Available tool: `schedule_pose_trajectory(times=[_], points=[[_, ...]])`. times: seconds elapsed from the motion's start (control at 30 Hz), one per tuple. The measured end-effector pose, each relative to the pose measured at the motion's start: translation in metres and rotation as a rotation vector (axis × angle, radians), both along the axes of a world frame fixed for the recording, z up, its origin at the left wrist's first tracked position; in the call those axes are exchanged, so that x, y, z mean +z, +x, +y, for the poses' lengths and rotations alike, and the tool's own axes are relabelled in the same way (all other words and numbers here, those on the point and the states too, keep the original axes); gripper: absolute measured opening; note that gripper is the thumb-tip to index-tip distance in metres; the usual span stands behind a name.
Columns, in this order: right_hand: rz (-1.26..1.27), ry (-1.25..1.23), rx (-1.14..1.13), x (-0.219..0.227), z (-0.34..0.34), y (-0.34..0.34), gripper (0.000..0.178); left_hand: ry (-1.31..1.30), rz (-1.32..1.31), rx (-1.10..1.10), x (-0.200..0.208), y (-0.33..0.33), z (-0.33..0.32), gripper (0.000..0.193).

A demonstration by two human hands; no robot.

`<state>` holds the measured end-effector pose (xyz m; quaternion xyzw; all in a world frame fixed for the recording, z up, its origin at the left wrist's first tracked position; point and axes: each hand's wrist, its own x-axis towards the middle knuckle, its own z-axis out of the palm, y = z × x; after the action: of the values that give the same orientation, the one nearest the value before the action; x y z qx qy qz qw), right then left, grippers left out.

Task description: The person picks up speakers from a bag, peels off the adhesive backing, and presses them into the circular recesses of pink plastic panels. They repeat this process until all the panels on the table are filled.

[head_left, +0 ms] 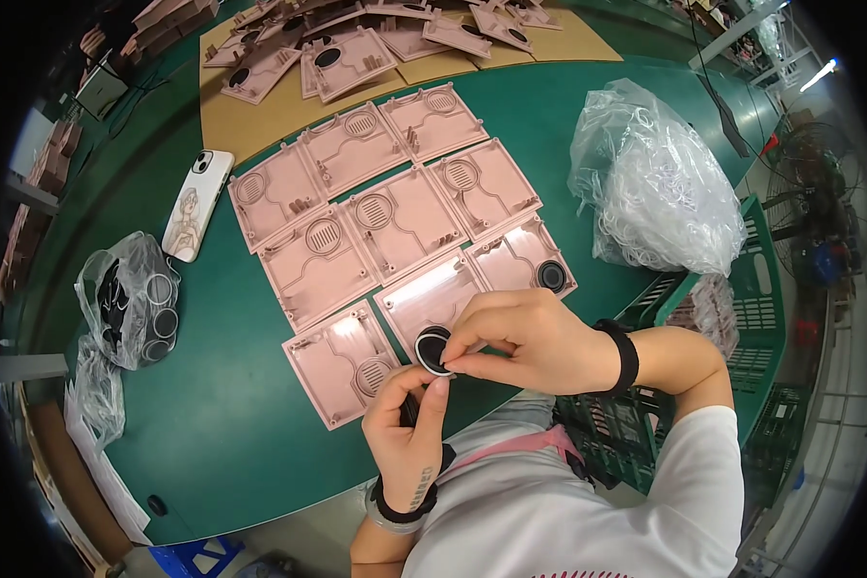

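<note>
Above the front edge of the table, both hands meet at a round black disc with a white ring [432,353]. My left hand [409,414] is closed, thumb and fingers pinching its near rim; something dark sits partly hidden in that palm. My right hand [535,342] pinches the disc's right side with thumb and fingertips. Behind them, several pink plastic panels [405,223] lie in rows, each with a round slotted area where it shows. The panel at the near right [511,252] carries a black round piece [551,276] at its corner.
A clear bag of white rings [660,183] rests at the right, above a green crate [763,299]. To the left are a phone [198,204] and a bag of black and white rings [133,301]. More pink panels with black discs [349,64] pile on cardboard at the back.
</note>
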<state>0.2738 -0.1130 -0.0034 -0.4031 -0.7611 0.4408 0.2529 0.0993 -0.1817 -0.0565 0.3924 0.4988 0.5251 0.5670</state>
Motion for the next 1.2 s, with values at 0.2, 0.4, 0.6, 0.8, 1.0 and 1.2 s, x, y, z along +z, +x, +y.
schedule_pose_trajectory(times=[0.2, 0.4, 0.6, 0.8, 1.0, 1.2], points=[[0.003, 0.036, 0.019, -0.0013, 0.0003, 0.0004, 0.013, 0.013, 0.018, -0.004, -0.0026, 0.0002, -0.0005, 0.007], [0.014, 0.061, 0.036, -0.0031, 0.0018, 0.0019, 0.013, 0.03, 0.039, -0.013, -0.004, 0.0002, 0.0003, 0.008], [-0.01, 0.087, 0.04, -0.0051, 0.0017, 0.0013, 0.013, 0.073, 0.077, -0.007, -0.0049, 0.0, 0.0014, 0.009], [-0.02, 0.1, 0.043, -0.0052, 0.0009, 0.0005, 0.013, 0.091, 0.107, -0.009, -0.0043, -0.0007, 0.0014, 0.008], [-0.041, 0.236, 0.06, -0.0081, -0.0017, -0.0003, 0.014, 0.061, 0.143, 0.002, -0.0012, -0.0001, 0.0011, 0.007], [-0.048, 0.299, 0.081, -0.0085, -0.0057, -0.0037, 0.016, 0.052, 0.057, 0.03, -0.006, 0.0009, -0.0005, 0.008]])
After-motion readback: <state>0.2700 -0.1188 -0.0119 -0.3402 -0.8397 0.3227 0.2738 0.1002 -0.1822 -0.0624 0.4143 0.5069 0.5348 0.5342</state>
